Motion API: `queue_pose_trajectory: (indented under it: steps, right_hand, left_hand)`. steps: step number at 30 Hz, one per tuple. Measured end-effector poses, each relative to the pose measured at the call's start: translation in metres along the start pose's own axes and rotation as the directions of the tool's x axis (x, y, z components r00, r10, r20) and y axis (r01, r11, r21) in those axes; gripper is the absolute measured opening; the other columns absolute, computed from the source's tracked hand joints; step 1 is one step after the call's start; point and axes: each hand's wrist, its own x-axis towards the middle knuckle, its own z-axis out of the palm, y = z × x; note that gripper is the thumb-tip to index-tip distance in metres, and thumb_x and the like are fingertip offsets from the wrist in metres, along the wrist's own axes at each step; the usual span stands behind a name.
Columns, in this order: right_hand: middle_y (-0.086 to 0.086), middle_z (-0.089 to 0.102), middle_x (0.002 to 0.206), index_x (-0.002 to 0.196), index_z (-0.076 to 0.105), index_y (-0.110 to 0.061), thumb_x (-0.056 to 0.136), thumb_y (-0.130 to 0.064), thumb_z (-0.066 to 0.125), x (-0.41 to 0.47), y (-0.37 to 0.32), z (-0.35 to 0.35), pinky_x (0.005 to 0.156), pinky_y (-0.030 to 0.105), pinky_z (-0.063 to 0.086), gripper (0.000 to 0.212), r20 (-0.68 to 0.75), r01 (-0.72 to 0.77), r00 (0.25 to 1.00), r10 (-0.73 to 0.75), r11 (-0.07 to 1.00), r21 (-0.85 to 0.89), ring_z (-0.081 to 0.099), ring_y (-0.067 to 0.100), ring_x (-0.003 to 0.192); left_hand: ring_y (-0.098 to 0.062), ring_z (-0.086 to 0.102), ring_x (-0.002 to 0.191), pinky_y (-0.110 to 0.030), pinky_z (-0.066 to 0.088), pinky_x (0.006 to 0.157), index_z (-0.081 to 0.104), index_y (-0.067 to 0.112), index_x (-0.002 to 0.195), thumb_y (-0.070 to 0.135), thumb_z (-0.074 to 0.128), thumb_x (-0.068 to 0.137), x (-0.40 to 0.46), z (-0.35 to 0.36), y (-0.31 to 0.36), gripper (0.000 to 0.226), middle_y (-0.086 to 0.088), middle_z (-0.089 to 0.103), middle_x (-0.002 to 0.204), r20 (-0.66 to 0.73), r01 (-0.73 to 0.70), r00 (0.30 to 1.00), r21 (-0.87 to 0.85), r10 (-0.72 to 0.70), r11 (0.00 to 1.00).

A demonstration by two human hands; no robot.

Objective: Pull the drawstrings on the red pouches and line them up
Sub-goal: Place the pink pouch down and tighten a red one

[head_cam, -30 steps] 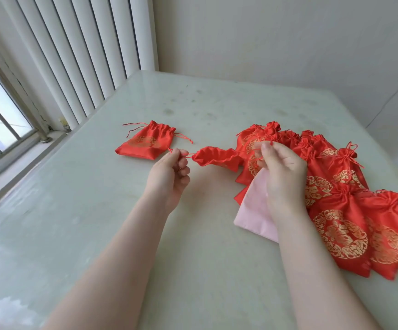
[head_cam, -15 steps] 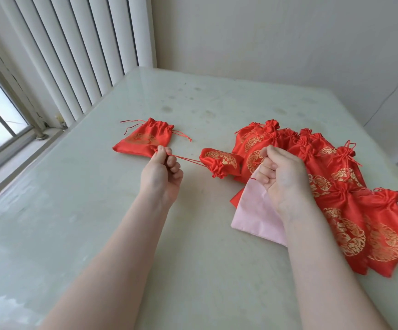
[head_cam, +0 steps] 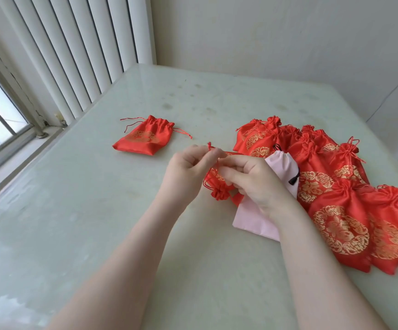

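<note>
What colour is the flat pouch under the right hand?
Pale pink pouch, with a black drawstring; head view.

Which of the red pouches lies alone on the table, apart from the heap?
The cinched red pouch on the left, toward the window. It lies alone, while the other red pouches overlap in a heap on the right.

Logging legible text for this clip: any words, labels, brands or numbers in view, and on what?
None can be read.
Gold round emblems on the red pouches: ornamental, too blurred to tell whether they hold characters.
Lone red pouch by the window: the same gold print, unreadable.
Pink pouch: no print visible.
</note>
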Motion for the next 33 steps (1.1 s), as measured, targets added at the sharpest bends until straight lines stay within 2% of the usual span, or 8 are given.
queue_pose_trajectory:
  steps: [3,5,10,17,22,26,29,33]
  right_hand:
    - [-0.013,0.051,0.050,0.081,0.063,-0.010,0.083,0.004,0.061,0.000,0.002,0.008,0.044,0.009,0.034,0.015,0.054,0.032,0.998,-0.032,0.999,-0.005,0.044,-0.002,0.044]
    - [-0.012,0.049,0.047,0.077,0.061,-0.007,0.084,0.002,0.060,0.000,0.001,0.011,0.043,0.010,0.034,0.011,0.052,0.055,0.997,-0.055,0.998,-0.001,0.041,-0.001,0.041]
    - [-0.006,0.045,0.049,0.074,0.057,-0.012,0.092,-0.009,0.051,0.003,-0.002,0.005,0.039,0.012,0.022,0.019,-0.117,0.039,0.993,-0.014,0.976,0.213,0.032,0.002,0.038]
    - [-0.009,0.046,0.049,0.074,0.053,-0.013,0.095,-0.011,0.045,0.005,0.000,0.000,0.035,0.014,0.014,0.023,-0.142,-0.054,0.978,0.150,0.850,0.524,0.027,0.002,0.035]
    - [-0.004,0.034,0.054,0.077,0.058,-0.013,0.098,-0.014,0.042,0.010,0.007,-0.013,0.035,0.014,0.015,0.026,-0.259,-0.020,0.960,0.103,0.952,0.304,0.021,0.000,0.035]
    - [-0.003,0.040,0.054,0.094,0.064,-0.005,0.100,-0.024,0.037,0.016,0.022,-0.018,0.041,0.018,0.027,0.034,-0.332,-0.147,0.931,0.152,0.988,0.042,0.029,0.001,0.035]
    - [-0.005,0.051,0.054,0.075,0.064,-0.011,0.100,-0.034,0.033,0.016,0.021,-0.019,0.052,0.025,0.042,0.046,-0.346,-0.172,0.928,0.136,0.982,-0.077,0.046,0.007,0.045]
    - [-0.006,0.056,0.056,0.061,0.059,-0.017,0.101,-0.031,0.030,0.012,0.008,-0.024,0.058,0.019,0.044,0.052,-0.478,-0.030,0.877,-0.061,0.983,-0.180,0.050,-0.003,0.044]
  left_hand:
    - [-0.005,0.045,0.077,-0.020,0.040,0.071,0.070,0.038,0.065,0.020,0.063,0.086,0.001,-0.001,-0.004,0.028,0.004,0.046,0.072,-0.054,-0.101,0.993,0.076,0.105,0.992]
    - [-0.012,0.047,0.083,-0.027,0.043,0.076,0.070,0.042,0.066,0.025,0.061,0.083,0.002,-0.002,-0.005,0.025,-0.012,0.055,0.081,-0.024,-0.102,0.994,0.057,0.104,0.993]
    - [-0.003,0.043,0.052,-0.015,0.034,0.051,0.065,0.023,0.101,0.029,0.048,0.096,0.002,-0.001,-0.007,0.019,0.005,0.059,0.078,0.076,0.128,0.989,-0.054,-0.124,0.990]
    - [-0.006,0.039,0.049,-0.021,0.032,0.050,0.057,0.008,0.067,0.020,0.055,0.092,-0.004,0.004,-0.014,0.028,0.001,0.047,0.057,0.316,0.071,0.938,0.225,-0.142,0.972]
    - [-0.009,0.048,0.058,-0.017,0.036,0.051,0.061,0.011,0.074,0.013,0.040,0.098,-0.001,0.002,-0.011,0.033,-0.003,0.061,0.075,0.303,0.232,0.933,-0.090,-0.196,0.968]
    - [-0.012,0.047,0.062,-0.021,0.038,0.057,0.056,0.013,0.068,0.011,0.038,0.096,0.000,0.003,-0.014,0.034,0.002,0.065,0.081,0.301,0.362,0.916,-0.329,-0.267,0.872]
    - [-0.016,0.042,0.061,-0.030,0.036,0.062,0.055,0.016,0.064,0.014,0.042,0.093,0.000,0.007,-0.016,0.031,-0.003,0.057,0.075,0.338,0.416,0.890,-0.325,-0.307,0.849]
    - [-0.017,0.039,0.059,-0.027,0.033,0.058,0.046,0.020,0.052,0.024,0.045,0.074,-0.002,0.009,-0.017,0.022,0.002,0.052,0.057,0.305,0.345,0.903,-0.092,-0.303,0.934]
